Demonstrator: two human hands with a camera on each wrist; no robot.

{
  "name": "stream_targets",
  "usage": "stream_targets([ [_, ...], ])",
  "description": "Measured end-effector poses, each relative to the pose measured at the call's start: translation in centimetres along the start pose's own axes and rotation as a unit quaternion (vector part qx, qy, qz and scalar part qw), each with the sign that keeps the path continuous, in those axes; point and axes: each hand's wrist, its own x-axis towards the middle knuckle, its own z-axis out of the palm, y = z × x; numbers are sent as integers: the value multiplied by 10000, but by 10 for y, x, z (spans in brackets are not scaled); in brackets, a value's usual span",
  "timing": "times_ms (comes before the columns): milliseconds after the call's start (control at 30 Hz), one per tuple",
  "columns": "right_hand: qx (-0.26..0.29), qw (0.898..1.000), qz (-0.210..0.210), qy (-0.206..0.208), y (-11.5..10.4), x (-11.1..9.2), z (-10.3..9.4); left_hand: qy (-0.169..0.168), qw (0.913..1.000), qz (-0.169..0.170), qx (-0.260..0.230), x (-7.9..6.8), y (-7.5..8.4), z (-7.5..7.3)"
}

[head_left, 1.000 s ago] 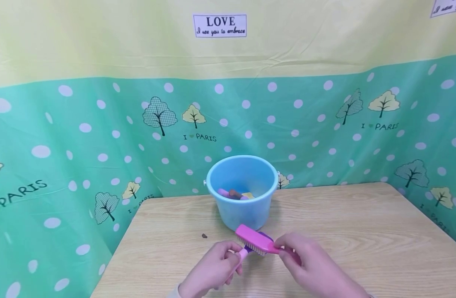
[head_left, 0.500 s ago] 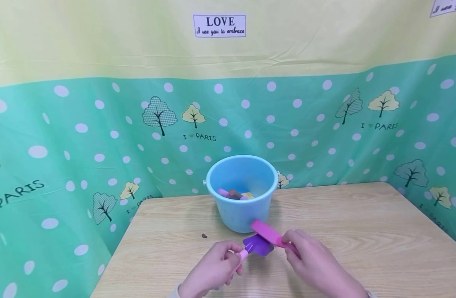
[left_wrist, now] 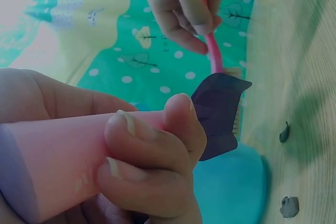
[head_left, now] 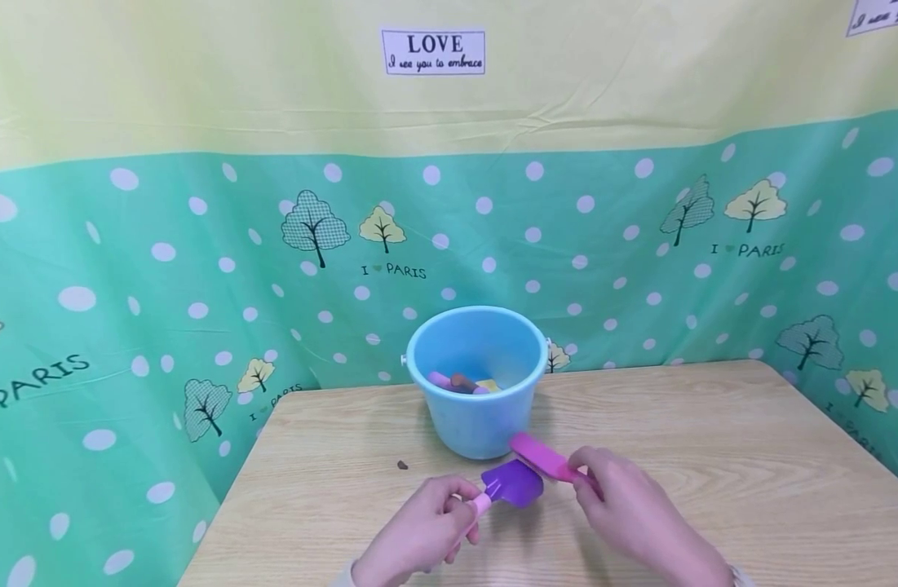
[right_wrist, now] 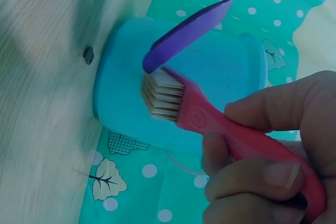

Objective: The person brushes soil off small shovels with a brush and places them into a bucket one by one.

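My left hand (head_left: 422, 526) grips the pink handle of a small toy shovel (head_left: 515, 483), its purple blade held over the table in front of the bucket. In the left wrist view the fingers curl round the thick handle (left_wrist: 68, 161). My right hand (head_left: 632, 509) holds a pink brush (head_left: 540, 456) by its handle. The brush's pale bristles (right_wrist: 161, 95) lie right at the shovel's tip in the right wrist view. Behind both tools stands a light blue bucket (head_left: 481, 424).
Inside the bucket lie purple, brown and yellow things, among them a brown stick-like piece (head_left: 465, 383). A small dark lump (head_left: 402, 465) sits on the wooden table (head_left: 324, 456) left of the bucket. More lumps (right_wrist: 88, 54) show in the wrist views. A printed curtain (head_left: 449, 220) surrounds the table.
The brush has shifted right, from across the shovel blade to its upper right edge, and its head has turned edge-on. The shovel blade has come into full view; the left hand stays put.
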Motion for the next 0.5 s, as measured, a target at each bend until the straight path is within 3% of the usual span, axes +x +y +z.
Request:
stream_targets([
  [500,155,9993,-51,325,-10,-4,-9,-14,9999,105,110,1,2,2],
])
